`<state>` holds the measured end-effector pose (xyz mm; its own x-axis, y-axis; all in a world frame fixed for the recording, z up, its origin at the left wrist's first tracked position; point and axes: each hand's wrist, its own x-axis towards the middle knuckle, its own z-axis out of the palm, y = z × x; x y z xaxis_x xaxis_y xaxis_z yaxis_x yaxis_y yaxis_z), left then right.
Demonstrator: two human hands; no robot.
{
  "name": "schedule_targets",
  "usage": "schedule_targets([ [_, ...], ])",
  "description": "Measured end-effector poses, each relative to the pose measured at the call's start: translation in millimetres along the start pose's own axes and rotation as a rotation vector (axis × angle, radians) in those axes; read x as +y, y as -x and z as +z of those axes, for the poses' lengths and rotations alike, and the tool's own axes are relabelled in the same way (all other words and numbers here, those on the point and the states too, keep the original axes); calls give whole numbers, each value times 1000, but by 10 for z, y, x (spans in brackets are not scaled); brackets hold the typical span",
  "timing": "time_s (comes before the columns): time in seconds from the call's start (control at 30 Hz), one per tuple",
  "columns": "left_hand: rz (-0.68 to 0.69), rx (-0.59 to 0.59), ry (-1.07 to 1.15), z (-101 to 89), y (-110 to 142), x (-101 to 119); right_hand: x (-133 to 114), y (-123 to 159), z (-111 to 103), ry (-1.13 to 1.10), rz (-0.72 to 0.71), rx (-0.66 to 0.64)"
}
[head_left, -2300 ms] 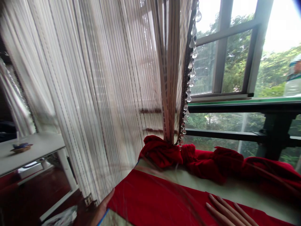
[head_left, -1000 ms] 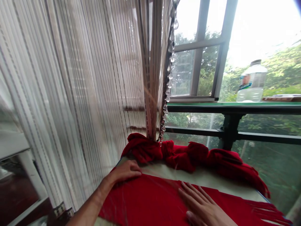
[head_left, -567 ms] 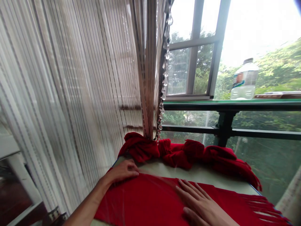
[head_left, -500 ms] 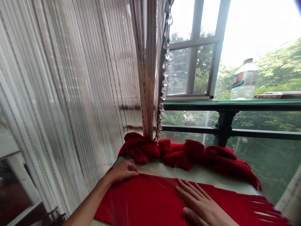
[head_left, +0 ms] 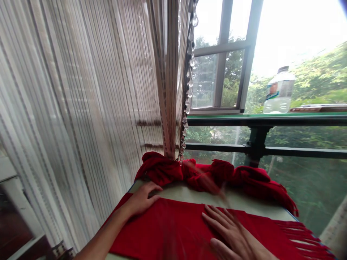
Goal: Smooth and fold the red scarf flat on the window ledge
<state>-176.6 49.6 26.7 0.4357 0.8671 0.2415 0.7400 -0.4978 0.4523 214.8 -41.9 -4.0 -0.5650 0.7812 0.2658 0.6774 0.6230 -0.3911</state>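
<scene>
Red flat cloth with a fringed end (head_left: 184, 224): laid over a pale green tabletop (head_left: 195, 195) with a blue rim, fringe at the right. Clear plastic bottle with a dark cap (head_left: 284, 90): upright on the green-edged window ledge (head_left: 255, 116), well apart from both hands; contents, if any, cannot be told through the transparent wall. Flat brown item (head_left: 311, 108): just beside the bottle on the same ledge.

Red bunched cloth (head_left: 206, 175): heaped in folds along the far edge of the tabletop, beyond the flat cloth. Striped sheer curtain (head_left: 94, 90): hanging at the left and reaching down to the bunched cloth; border of clear teardrop beads (head_left: 188, 101). Black metal railing (head_left: 257, 141): behind the bunched cloth, below the ledge. White furniture (head_left: 27, 209): lower left, partly behind the curtain.

Bare pale strip of tabletop: between the two cloths, widening toward the middle.

Left hand (head_left: 142, 200): at the far left part of the flat cloth, fingers loosely bent, thumb apart, nothing visibly gripped. Right hand (head_left: 230, 231): palm down on the flat cloth, fingers extended, released, their tips near its far edge.
</scene>
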Motion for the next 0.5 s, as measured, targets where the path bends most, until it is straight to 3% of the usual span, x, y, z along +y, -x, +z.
schedule_targets([
  [0.1, 72, -25, -25, 102, 89, 258, -6, -43, -36, -37, 80, -132],
  [0.2, 143, -203, -52, 182, 188, 491, -51, -60, -81, -15, 124, -185],
  [0.3, 86, -382, -109, 164, 289, 588, -176, -53, -186, 21, 153, -240],
  [0.4, 18, -430, -171, 77, 343, 645, -370, -52, -347, 25, 213, -290],
  [0.5, -11, -425, -240, 38, 328, 866, -507, -71, -476, 20, 254, -327],
])
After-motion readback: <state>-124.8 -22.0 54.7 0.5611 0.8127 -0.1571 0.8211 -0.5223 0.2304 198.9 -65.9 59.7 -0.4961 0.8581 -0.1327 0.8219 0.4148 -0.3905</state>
